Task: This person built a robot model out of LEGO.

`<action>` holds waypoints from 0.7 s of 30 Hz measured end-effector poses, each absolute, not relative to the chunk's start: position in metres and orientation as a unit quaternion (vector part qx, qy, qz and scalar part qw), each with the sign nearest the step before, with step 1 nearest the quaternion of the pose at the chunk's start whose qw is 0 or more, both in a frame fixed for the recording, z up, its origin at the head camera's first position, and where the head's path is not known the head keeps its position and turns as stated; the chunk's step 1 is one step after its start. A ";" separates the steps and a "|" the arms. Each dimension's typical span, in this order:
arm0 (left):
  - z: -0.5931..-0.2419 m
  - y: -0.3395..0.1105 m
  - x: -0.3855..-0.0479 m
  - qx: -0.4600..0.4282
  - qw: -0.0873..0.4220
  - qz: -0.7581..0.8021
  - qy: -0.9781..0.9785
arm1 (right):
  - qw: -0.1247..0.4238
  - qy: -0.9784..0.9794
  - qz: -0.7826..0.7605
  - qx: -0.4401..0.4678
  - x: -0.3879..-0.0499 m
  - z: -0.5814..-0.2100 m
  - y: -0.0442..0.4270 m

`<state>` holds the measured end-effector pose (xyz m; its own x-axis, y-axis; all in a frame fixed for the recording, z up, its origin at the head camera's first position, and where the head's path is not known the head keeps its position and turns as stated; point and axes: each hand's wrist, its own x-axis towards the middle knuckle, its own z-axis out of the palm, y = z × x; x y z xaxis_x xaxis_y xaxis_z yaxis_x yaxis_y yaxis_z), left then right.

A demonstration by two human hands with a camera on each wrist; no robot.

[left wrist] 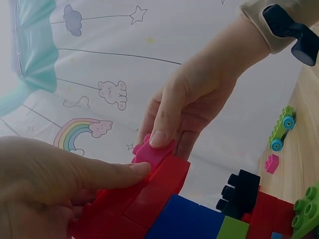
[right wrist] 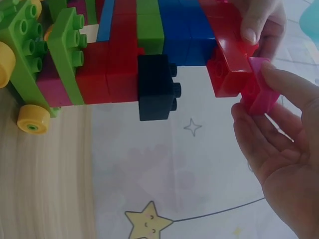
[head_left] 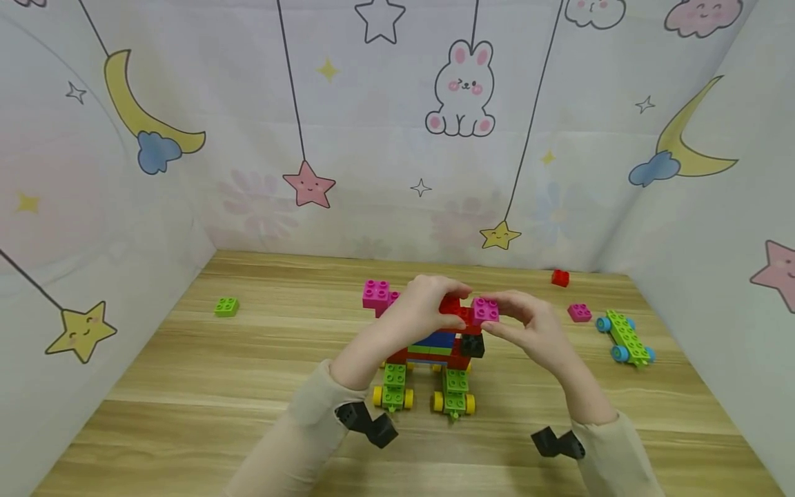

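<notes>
A build of toy bricks stands on two green wheeled bases [head_left: 455, 393] with yellow wheels. It has blue bricks [left wrist: 187, 218] in its middle and red bricks [left wrist: 154, 191] on top. The left hand [head_left: 424, 304] grips the red top bricks, thumb on the near side and fingers behind. A pink brick [head_left: 485, 311] sits at the right end of that red row, pinched between thumb and fingers of the right hand [head_left: 533, 328]. Below it a black brick [right wrist: 155, 87] juts from the build. Another pink brick [head_left: 375, 295] tops the left end, partly behind the left hand.
On the wooden table [head_left: 248, 373] a lime brick [head_left: 226, 307] lies far left. To the right are a red brick [head_left: 560, 278], a loose pink brick [head_left: 580, 313] and a green wheeled base with blue wheels [head_left: 627, 338]. A printed curtain [head_left: 385, 103] surrounds the table.
</notes>
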<state>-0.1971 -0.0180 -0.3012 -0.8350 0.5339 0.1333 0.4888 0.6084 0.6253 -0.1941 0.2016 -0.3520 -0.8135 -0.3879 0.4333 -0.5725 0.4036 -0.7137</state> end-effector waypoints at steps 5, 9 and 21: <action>-0.302 -0.018 -0.198 0.286 0.034 0.340 0.895 | 0.093 -0.843 0.440 0.295 -0.196 -0.348 0.202; -0.302 -0.018 -0.198 0.286 0.035 0.336 0.897 | 0.082 -0.857 0.423 0.284 -0.197 -0.345 0.202; -0.304 -0.018 -0.200 0.288 0.033 0.334 0.897 | 0.113 -0.855 0.406 0.303 -0.196 -0.345 0.202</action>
<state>-0.2001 -0.0185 -0.3041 -0.8318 0.5387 0.1337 0.4948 0.6107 0.6182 -0.1964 0.2017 -0.3451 -0.7904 -0.4268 0.4394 -0.6103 0.4863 -0.6254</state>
